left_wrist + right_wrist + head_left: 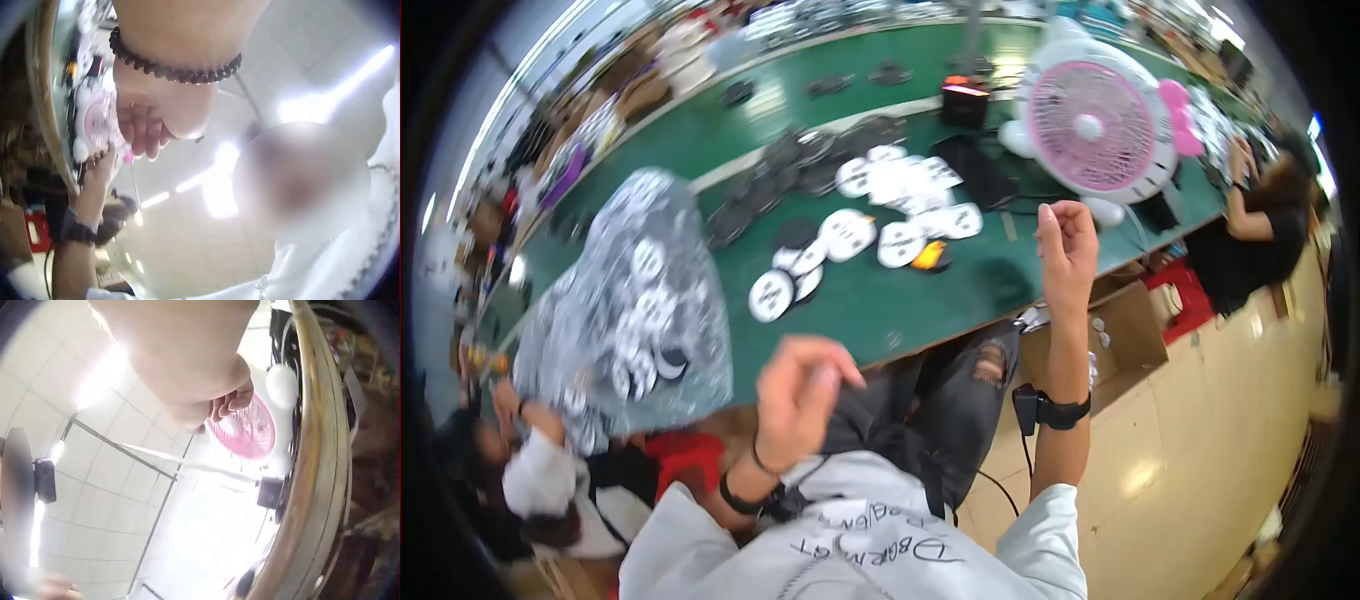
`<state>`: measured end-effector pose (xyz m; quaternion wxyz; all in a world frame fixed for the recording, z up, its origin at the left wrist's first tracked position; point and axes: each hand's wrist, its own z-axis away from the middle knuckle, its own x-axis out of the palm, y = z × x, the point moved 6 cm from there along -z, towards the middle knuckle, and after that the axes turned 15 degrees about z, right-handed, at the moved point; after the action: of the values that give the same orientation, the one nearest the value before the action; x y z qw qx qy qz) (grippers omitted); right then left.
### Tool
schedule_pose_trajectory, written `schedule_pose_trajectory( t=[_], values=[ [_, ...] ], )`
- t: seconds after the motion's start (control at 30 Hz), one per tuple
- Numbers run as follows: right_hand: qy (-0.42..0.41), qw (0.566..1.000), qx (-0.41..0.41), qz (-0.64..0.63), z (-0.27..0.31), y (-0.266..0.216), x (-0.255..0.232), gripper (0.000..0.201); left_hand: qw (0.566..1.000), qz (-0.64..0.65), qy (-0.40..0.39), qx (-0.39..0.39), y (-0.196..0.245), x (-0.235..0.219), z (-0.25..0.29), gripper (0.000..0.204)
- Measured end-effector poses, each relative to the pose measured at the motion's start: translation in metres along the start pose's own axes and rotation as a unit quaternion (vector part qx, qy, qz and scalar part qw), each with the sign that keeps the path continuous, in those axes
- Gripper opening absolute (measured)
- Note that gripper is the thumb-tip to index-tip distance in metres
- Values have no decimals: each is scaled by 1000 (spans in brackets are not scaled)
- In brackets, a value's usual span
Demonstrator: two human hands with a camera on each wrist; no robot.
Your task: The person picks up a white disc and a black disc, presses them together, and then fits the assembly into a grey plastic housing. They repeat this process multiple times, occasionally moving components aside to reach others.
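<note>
My left hand is raised in front of the table's near edge, fingers loosely bent and holding nothing. Off to the right, the right hand is held up before the fan, its fingers loosely curled around nothing. In the left wrist view the left hand hangs with empty fingers; the right wrist view shows the right hand empty too. Between and beyond the hands, white round flat pieces with dark marks lie scattered on the green table. An orange-and-black piece lies among them.
A clear plastic bag of similar white pieces covers the table's left side. Dark round pieces are heaped behind. A pink-and-white fan stands at right, above a cardboard box on the floor. Other people sit at both sides.
</note>
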<state>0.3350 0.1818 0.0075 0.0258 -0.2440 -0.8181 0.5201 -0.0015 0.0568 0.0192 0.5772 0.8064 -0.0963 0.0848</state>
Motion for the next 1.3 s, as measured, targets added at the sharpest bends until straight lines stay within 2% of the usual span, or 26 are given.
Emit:
schedule_pose_trajectory(
  t=[0.07,0.1,0.17,0.23,0.27,0.3,0.33,0.37,0.4,0.43,0.5,0.53,0.63,0.7,0.77,0.83,0.87,0.9,0.93,1.07,1.1,1.13,1.17,1.23,1.27,1.3],
  values=[
    [-63,997,-46,-5,-21,-6,27,10,994,-48,75,59,-5,-5,2,13],
    [-107,991,72,-42,83,-37,98,12,987,-128,89,-25,77,-89,50,15],
    [-168,984,-50,29,43,-46,113,14,981,-155,115,20,28,-104,52,26],
    [-229,967,-67,89,17,-60,124,20,941,-325,86,44,25,-85,35,43],
    [-259,951,-115,125,11,-70,132,27,933,-355,60,16,11,-92,34,66],
    [-284,930,-167,160,4,-78,142,35,932,-354,69,17,9,-91,28,66],
    [-330,908,-168,196,-3,-69,147,60,911,-407,59,32,10,-83,19,73],
    [-329,908,-170,197,-8,-69,150,60,887,-458,46,45,9,-77,8,80],
    [-316,881,-269,229,-6,-77,153,69,886,-461,24,29,4,-76,-5,91],
    [-301,843,-366,255,-1,-85,157,78,888,-458,30,29,2,-73,-18,91],
    [-375,783,-422,261,27,-73,181,87,877,-473,-55,55,6,-56,-50,90],
    [-389,756,-451,273,38,-70,189,81,883,-459,-83,46,4,-49,-64,88],
    [-390,765,-423,288,33,-61,200,33,899,-415,-138,17,-16,-41,-104,84],
    [-382,787,-408,263,17,-55,202,26,905,-394,-159,-14,-31,-37,-123,80],
    [-370,809,-394,233,8,-52,204,19,876,-427,-224,-10,-50,-29,-136,78],
    [-361,838,-354,205,-5,-48,199,18,873,-433,-224,15,-62,-27,-142,73],
    [-337,861,-334,185,-14,-52,194,21,874,-431,-222,6,-66,-28,-146,70],
    [-335,860,-335,189,-22,-54,191,21,875,-431,-222,-1,-69,-28,-151,68],
    [-314,861,-337,217,-30,-55,186,23,884,-422,-198,26,-64,-27,-154,47],
    [-273,862,-334,265,-36,-50,175,34,884,-403,-236,6,-77,-32,-161,27],
    [-252,864,-343,269,-38,-54,171,39,898,-385,-214,25,-74,-33,-164,23],
    [-268,862,-323,285,-40,-45,169,67,910,-367,-190,44,-70,-33,-167,18],
    [-265,863,-321,286,-39,-44,167,67,909,-367,-194,45,-67,-28,-172,18],
    [-241,877,-294,295,-40,-43,163,90,906,-362,-155,154,-44,-14,-187,19],
    [-273,863,-299,301,-38,-33,165,103,932,-322,-149,74,-48,-12,-199,22],
    [-269,864,-301,302,-36,-28,166,103,931,-322,-151,78,-54,-8,-202,22]
  ],
)
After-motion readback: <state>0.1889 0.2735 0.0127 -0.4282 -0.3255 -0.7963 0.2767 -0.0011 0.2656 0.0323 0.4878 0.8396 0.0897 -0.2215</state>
